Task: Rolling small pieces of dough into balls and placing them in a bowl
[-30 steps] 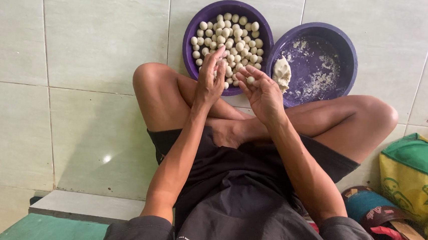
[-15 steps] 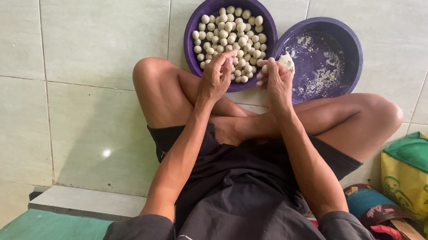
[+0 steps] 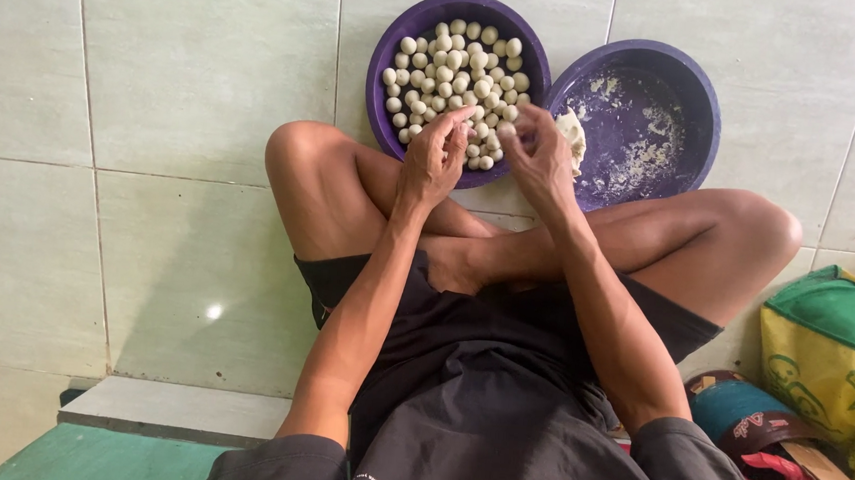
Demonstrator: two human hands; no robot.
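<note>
While curled, left hand (image 3: 433, 160), right hand (image 3: 539, 158)

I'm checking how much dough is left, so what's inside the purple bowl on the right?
The right purple bowl holds pale floury smears and one dough lump at its near-left edge. The right hand covers part of that lump.

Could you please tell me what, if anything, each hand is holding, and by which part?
The left hand pinches a small pale dough ball at its fingertips; whether the right hand holds anything cannot be told.
</note>
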